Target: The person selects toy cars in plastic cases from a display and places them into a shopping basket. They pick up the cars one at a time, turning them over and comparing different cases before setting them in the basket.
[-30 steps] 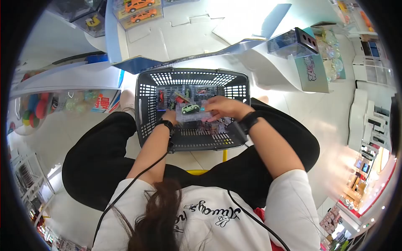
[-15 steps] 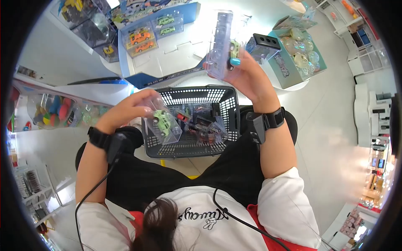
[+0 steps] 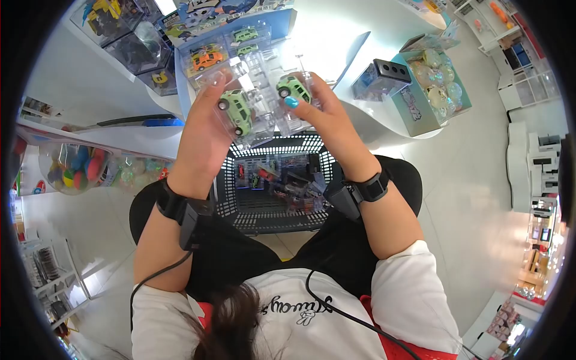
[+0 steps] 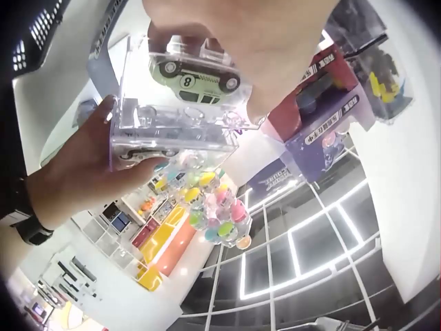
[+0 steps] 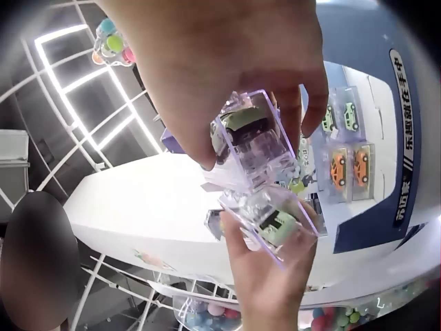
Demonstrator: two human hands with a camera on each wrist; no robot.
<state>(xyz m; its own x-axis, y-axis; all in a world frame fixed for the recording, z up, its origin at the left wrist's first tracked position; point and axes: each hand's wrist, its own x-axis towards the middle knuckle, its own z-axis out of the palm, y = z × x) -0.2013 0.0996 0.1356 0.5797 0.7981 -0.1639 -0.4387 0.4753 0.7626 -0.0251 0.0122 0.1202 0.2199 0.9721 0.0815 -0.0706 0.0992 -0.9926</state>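
Observation:
In the head view the left hand grips a clear plastic case with a green toy car inside. The right hand, with a blue thumbnail, holds a second clear case with another green car. The two cases are side by side, close together, above the far edge of a dark basket. A green car marked 8 shows through its case in the left wrist view. Seen from the right wrist, both cases meet or nearly meet at their ends.
More cased cars lie in the basket. Behind the hands, a blue-edged display box holds cased orange cars and green cars. A dark-topped clear case and a carton of clear balls stand at the right.
Since half a second ago, the left hand has lifted its case up from the basket, and the right hand has lowered its case inward. Earlier, both hands were inside the basket.

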